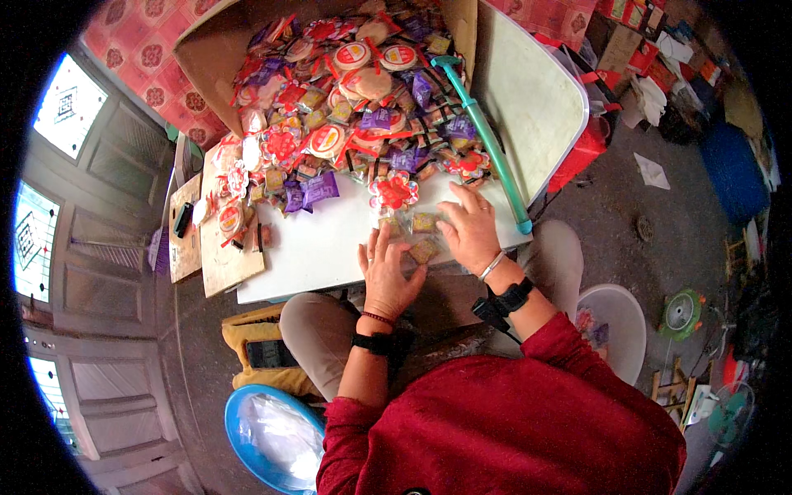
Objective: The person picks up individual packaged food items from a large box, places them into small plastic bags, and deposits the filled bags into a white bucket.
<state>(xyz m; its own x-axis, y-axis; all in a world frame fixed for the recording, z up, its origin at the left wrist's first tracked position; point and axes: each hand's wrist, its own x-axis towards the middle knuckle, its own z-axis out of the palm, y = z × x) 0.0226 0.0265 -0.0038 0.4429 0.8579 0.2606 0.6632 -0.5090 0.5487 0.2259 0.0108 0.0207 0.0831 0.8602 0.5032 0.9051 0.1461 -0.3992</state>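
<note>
Fingers spread, my left hand (391, 272) is low over the white tabletop (309, 247) at its near edge. Its fingertips reach a small clear-wrapped yellow snack (390, 223), and whether they touch it is hard to tell. Between my hands lie a second wrapped yellow snack (424, 222) and a third wrapped snack (424, 250). My right hand (468, 226), fingers apart, is just right of these and appears to hold nothing. Directly beyond them sits a red flower-shaped packet (395, 192). Behind it rises a large heap of packaged snacks (346, 117), with purple packets (320, 187) and round red-tied packs (327, 141).
A cardboard box (210, 55) on its side surrounds the heap. A green tube with a handle (495, 148) lies along the right side. Wooden boards (232, 266) adjoin the table at left. Beside me are a blue basin (247, 433) with plastic and a white bucket (628, 334).
</note>
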